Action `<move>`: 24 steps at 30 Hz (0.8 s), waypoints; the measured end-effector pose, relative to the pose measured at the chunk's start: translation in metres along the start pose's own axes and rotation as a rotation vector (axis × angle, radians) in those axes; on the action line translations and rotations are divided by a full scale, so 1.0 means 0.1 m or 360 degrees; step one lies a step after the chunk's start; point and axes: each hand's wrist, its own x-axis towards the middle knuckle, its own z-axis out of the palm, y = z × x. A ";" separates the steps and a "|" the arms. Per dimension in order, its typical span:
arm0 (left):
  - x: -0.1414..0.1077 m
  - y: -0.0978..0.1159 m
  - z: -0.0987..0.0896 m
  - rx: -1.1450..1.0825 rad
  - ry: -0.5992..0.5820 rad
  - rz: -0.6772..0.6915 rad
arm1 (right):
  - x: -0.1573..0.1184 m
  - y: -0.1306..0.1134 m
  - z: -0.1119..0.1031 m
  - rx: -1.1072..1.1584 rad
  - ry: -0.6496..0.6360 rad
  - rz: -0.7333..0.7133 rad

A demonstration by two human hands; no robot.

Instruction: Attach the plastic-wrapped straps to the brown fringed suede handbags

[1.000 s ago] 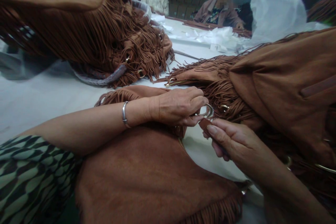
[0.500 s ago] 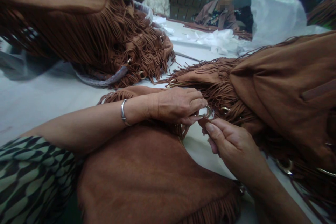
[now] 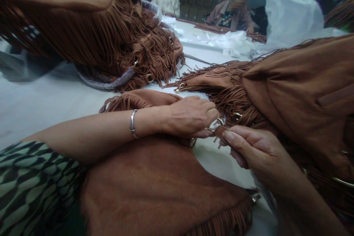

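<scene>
A brown suede fringed bag (image 3: 155, 180) lies on the table in front of me, its body spread below my forearm. My left hand (image 3: 190, 116) reaches across it, closed on a gold metal ring (image 3: 219, 121); its fingertips are partly hidden behind the knuckles. Thumb and fingers of my right hand (image 3: 249, 143) pinch a short brown leather strap (image 3: 220, 132), whose end meets the ring between both hands. I cannot tell whether the strap passes through the ring.
Fringed brown bags (image 3: 91, 40) are piled at the far left, and others (image 3: 298, 77) at the right. White packing paper (image 3: 235, 40) and a clear plastic bag (image 3: 294, 14) lie farther back on the white table (image 3: 35, 99). Two people sit at the far side.
Both hands have shifted slightly right and downward. The ring has turned and now shows less, with the leather strap up against it.
</scene>
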 end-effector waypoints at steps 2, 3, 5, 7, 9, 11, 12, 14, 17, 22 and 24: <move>0.02 0.09 0.03 0.0097 -0.0002 -0.0187 | 0.01 0.01 -0.01 0.0129 -0.0025 0.0066; 0.03 0.12 0.04 0.0120 -0.0008 -0.0245 | 0.02 0.02 -0.01 0.0194 -0.0026 0.0108; 0.03 0.13 0.04 0.0094 -0.0042 -0.0225 | 0.03 0.04 0.01 0.0328 -0.0035 0.0212; 0.02 0.08 0.03 0.0010 -0.0083 -0.0079 | 0.05 0.06 0.03 0.0458 -0.0059 0.0292; 0.01 0.01 0.03 -0.0067 -0.0115 0.0080 | 0.06 0.07 0.06 0.0562 -0.0088 0.0319; -0.01 -0.05 0.03 -0.0117 -0.0109 0.0158 | 0.06 0.06 0.10 0.0651 -0.0093 0.0320; -0.02 -0.07 0.04 -0.0133 -0.0098 0.0166 | 0.06 0.05 0.11 0.0690 -0.0078 0.0317; -0.03 -0.09 0.05 -0.0155 -0.0069 0.0162 | 0.06 0.03 0.14 0.0752 -0.0026 0.0318; -0.04 -0.07 0.05 -0.0192 -0.0061 0.0194 | 0.08 0.01 0.16 0.0821 0.0005 0.0319; -0.04 0.03 0.02 -0.0243 -0.0149 0.0320 | 0.14 0.10 0.06 0.0824 -0.0225 0.0320; -0.05 0.07 0.02 -0.0253 -0.0146 0.0357 | 0.16 0.14 0.00 0.0813 -0.0358 0.0330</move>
